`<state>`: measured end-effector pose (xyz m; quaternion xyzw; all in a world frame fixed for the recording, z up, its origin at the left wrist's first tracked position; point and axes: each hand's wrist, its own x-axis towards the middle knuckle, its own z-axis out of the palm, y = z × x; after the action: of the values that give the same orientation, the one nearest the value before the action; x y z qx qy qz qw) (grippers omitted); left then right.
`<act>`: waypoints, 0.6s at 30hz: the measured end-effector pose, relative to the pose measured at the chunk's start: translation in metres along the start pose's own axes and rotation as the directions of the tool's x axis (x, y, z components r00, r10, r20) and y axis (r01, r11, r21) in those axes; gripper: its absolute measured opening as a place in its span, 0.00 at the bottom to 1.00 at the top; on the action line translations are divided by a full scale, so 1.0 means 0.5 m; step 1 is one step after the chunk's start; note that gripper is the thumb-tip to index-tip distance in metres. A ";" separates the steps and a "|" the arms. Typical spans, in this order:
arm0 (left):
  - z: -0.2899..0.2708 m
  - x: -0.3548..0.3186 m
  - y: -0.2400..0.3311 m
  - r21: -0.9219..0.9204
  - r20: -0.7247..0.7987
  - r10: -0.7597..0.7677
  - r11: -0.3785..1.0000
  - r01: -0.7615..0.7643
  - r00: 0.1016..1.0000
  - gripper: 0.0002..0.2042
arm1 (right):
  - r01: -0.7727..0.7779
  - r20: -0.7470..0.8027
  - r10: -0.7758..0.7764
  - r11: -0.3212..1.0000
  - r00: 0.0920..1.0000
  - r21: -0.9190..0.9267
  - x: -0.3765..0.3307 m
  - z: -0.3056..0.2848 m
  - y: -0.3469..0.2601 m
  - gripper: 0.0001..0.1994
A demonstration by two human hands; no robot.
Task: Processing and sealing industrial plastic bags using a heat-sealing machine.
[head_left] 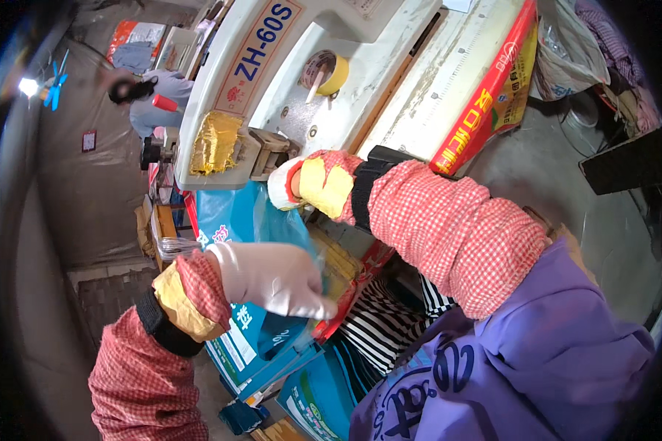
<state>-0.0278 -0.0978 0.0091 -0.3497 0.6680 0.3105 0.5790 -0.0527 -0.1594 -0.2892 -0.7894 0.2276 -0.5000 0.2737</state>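
Note:
My left hand [272,279], in a white glove, is over a teal printed plastic bag [232,312]. Its fingers are bent together with their tips pointing down; what they hold, if anything, is hidden. My right hand [283,185], also gloved, reaches to the metal fitting [271,154] at the end of a pale machine arm [228,73]. The cuff and wrist cover most of it, so its fingers cannot be made out. Clear film [283,220] lies just below that hand. Red-checked sleeves with black bands cover both forearms.
A yellow tape roll [337,75] with a pale stick sits in the machine's recess. Red-and-yellow printed plastic [485,95] covers the edge of a white ruled bed [426,81]. Another teal bag [312,400] is by my striped lap. Another person [158,103] is at the far left.

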 end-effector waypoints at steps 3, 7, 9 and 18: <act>0.013 -0.051 0.010 0.229 0.161 -0.319 0.933 0.279 0.934 0.34 | 0.030 0.008 -0.030 0.999 1.000 0.022 -0.016 0.020 0.019 0.07; 0.042 -0.162 -0.034 0.251 -0.080 -0.606 0.757 0.604 0.792 0.24 | 0.041 -0.001 -0.041 0.999 0.999 0.029 0.175 0.050 0.074 0.06; 0.089 -0.186 0.034 0.370 0.007 -0.592 0.750 0.548 0.806 0.19 | 0.075 -0.001 -0.075 0.996 0.997 0.044 0.164 0.078 0.060 0.06; 0.170 -0.014 0.168 0.625 -0.072 0.350 0.745 -0.231 0.934 0.07 | 0.381 0.548 0.183 0.543 0.816 -0.748 0.116 -0.082 -0.345 0.08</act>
<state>-0.0494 0.0199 0.0055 -0.0637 0.8288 0.1324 0.5399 -0.0523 -0.0756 -0.1224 -0.9446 0.2965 -0.0869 -0.1105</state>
